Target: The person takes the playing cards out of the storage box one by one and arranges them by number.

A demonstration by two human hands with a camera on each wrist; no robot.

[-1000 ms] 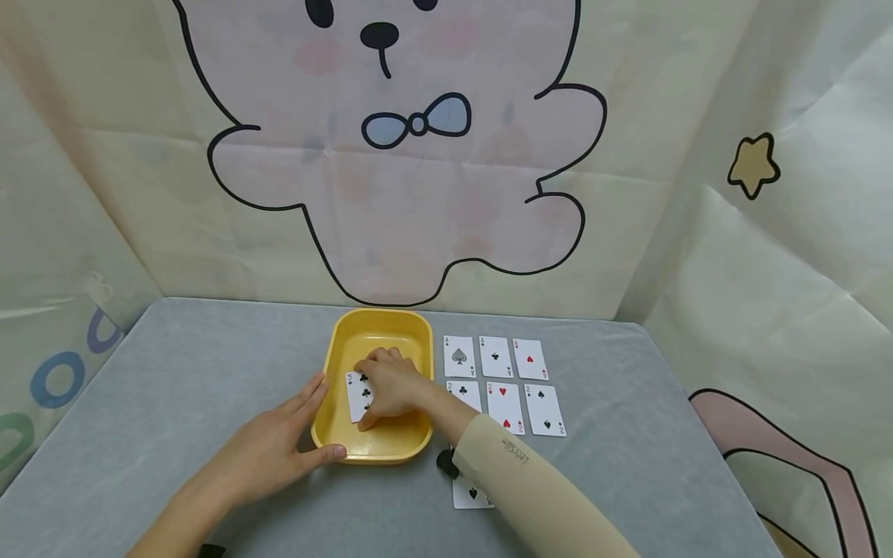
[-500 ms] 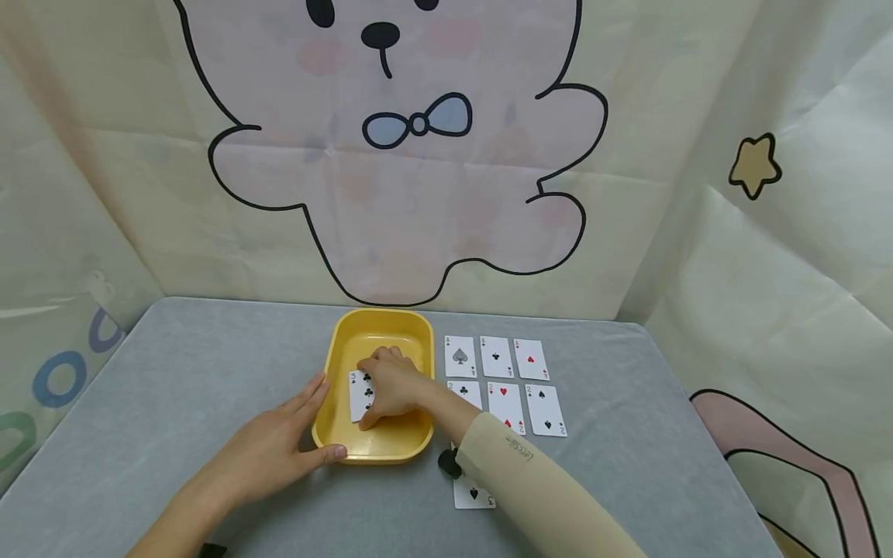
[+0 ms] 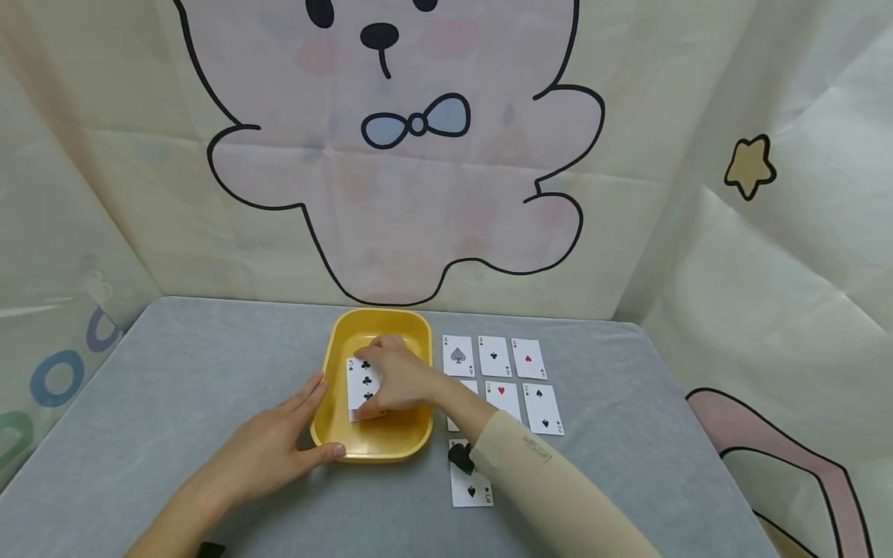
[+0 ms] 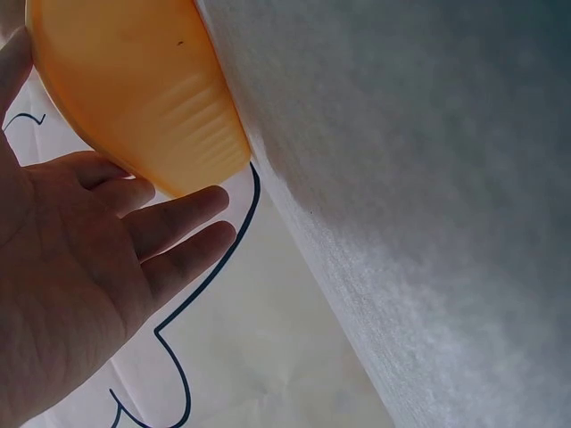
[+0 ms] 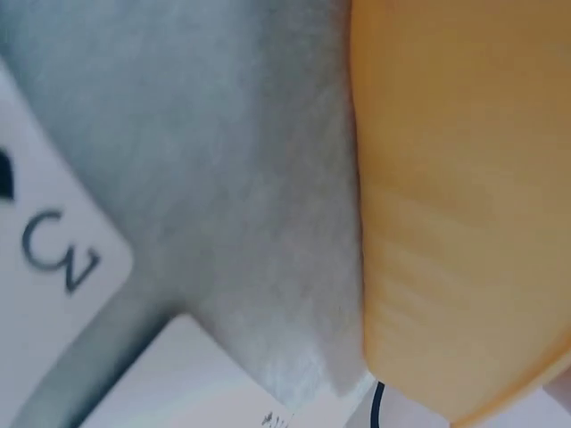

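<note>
A yellow tray (image 3: 377, 446) sits on the grey table, left of the laid-out cards. My left hand (image 3: 289, 434) rests against its left side, thumb on the near rim and fingers along the outer wall. The left wrist view shows those fingers (image 4: 178, 223) mostly straight beside the tray wall (image 4: 134, 80). Inside the tray, my right hand (image 3: 401, 376) pinches a three of clubs playing card (image 3: 359, 380) by its far and near edges. Whether more cards lie under it is hard to tell. In the right wrist view, only the tray's outer wall (image 5: 464, 196) hides that hand's work.
Right of the tray, aces of spades (image 3: 458, 356), clubs (image 3: 495, 357) and hearts (image 3: 529, 359) form the far row. Below are twos, including hearts (image 3: 502, 397) and spades (image 3: 543, 409); another is mostly covered by my forearm. A three of spades (image 3: 469, 494) lies nearest.
My right hand has moved slightly away from me with the three of clubs, showing more of its face. My right forearm has shifted right, uncovering more of the three of spades. The left hand stays put.
</note>
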